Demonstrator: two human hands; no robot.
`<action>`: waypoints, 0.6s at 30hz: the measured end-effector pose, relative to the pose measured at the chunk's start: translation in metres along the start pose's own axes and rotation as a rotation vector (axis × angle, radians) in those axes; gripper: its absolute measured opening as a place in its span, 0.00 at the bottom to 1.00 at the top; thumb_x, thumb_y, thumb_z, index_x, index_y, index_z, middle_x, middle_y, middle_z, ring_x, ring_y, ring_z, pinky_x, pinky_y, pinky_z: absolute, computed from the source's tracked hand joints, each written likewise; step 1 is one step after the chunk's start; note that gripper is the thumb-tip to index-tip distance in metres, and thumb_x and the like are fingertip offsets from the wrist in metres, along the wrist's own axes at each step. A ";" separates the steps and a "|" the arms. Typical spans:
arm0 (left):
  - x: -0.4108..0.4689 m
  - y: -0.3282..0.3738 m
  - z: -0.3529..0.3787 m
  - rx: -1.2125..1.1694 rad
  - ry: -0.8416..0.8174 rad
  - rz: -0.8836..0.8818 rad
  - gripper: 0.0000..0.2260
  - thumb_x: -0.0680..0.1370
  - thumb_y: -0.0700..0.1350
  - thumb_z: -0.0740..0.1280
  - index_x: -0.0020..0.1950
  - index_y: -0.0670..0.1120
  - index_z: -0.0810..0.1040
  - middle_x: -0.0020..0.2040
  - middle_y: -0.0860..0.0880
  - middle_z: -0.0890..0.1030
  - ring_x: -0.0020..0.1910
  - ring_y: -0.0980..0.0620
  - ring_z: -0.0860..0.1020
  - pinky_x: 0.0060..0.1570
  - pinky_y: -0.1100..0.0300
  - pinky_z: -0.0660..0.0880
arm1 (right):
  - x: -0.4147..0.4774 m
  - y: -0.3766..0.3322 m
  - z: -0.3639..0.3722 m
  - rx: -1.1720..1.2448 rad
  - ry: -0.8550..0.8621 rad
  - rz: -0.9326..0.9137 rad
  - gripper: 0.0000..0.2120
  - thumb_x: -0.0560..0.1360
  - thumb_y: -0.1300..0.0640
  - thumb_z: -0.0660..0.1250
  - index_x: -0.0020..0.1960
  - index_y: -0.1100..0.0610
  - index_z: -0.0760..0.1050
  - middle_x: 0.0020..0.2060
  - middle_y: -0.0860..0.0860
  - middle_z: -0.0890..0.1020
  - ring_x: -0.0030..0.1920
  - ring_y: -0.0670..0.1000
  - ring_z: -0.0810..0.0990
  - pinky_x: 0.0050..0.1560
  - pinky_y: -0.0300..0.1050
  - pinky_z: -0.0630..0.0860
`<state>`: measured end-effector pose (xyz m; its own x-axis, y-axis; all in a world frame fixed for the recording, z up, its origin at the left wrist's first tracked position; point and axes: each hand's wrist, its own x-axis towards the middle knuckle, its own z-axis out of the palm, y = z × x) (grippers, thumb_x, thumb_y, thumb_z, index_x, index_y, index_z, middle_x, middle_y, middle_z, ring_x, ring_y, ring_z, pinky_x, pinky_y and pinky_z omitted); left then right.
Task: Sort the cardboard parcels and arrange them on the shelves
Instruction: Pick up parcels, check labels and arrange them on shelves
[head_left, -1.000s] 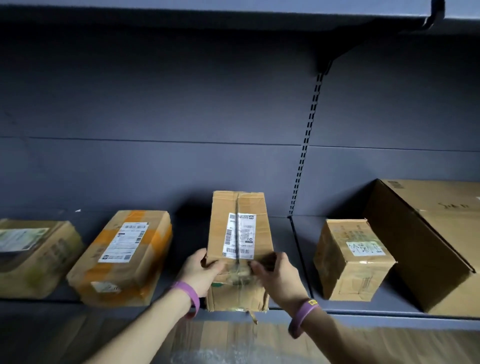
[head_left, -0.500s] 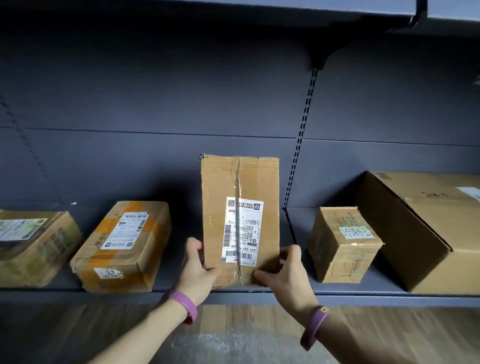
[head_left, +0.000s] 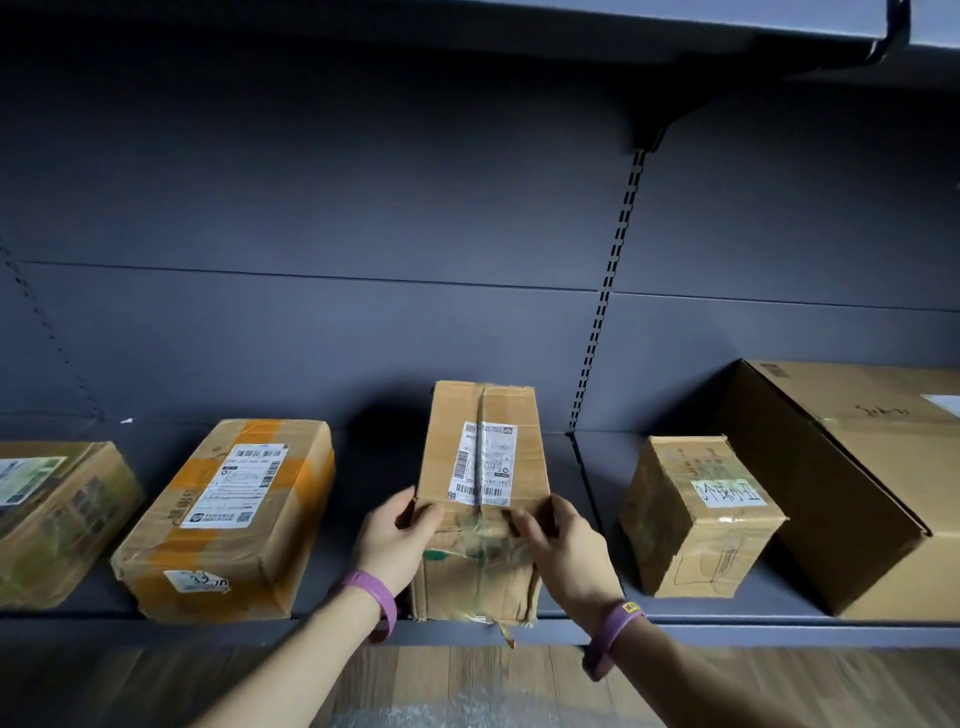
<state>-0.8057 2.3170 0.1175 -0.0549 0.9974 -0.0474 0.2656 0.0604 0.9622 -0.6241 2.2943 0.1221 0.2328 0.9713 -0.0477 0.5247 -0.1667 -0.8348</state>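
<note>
Dark grey shelving here, a plain back panel (head_left: 363, 208) with a slotted upright (head_left: 608, 291) running down it, and one long shelf (head_left: 208, 631) at about wrist height. Right between the hands sits the middle parcel (head_left: 483, 441), flat on the shelf, long side running back toward the panel, white shipping label facing up. The left hand (head_left: 395, 535) grips its near left corner and the right hand (head_left: 561, 545) grips the near right corner, fingers of both curled over the top edge onto the crumpled tape. A purple wristband (head_left: 371, 592) is on the left wrist, and a second purple band (head_left: 613, 631) with a yellow tag is on the right. The parcel's near end reaches the shelf lip, a torn strip dangling over it. Out beyond the left hand lies an orange-taped parcel (head_left: 228, 519), label up, and past that a greenish parcel (head_left: 57, 514) cut by the frame edge. Beyond the right hand stands a small parcel (head_left: 696, 519) with a handwritten label, just beside a large box (head_left: 857, 467). All four sit apart from the held one. Wooden floor (head_left: 467, 675) shows below the wrists.
</note>
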 end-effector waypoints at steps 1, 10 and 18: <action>0.003 -0.002 0.001 0.008 0.006 -0.003 0.09 0.76 0.43 0.68 0.48 0.59 0.78 0.47 0.58 0.82 0.50 0.56 0.80 0.46 0.64 0.73 | 0.003 0.001 0.000 0.007 -0.009 0.014 0.12 0.76 0.45 0.66 0.50 0.53 0.76 0.41 0.45 0.83 0.45 0.50 0.82 0.51 0.51 0.79; 0.008 0.015 0.006 0.173 0.172 0.171 0.12 0.72 0.41 0.71 0.54 0.50 0.77 0.50 0.54 0.79 0.52 0.52 0.77 0.49 0.61 0.71 | 0.005 -0.010 -0.018 -0.039 -0.034 0.097 0.23 0.76 0.41 0.65 0.62 0.58 0.74 0.55 0.52 0.81 0.54 0.51 0.80 0.58 0.48 0.75; -0.016 0.073 0.101 0.021 -0.164 0.245 0.14 0.76 0.41 0.67 0.61 0.48 0.75 0.58 0.53 0.77 0.58 0.52 0.76 0.56 0.62 0.71 | 0.010 0.015 -0.124 -0.333 0.282 0.053 0.17 0.79 0.51 0.64 0.64 0.59 0.74 0.58 0.58 0.80 0.60 0.60 0.76 0.61 0.50 0.70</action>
<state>-0.6882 2.3098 0.1610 0.1689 0.9755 0.1410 0.2718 -0.1836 0.9447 -0.5125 2.2809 0.1774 0.4570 0.8834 0.1041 0.7303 -0.3058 -0.6108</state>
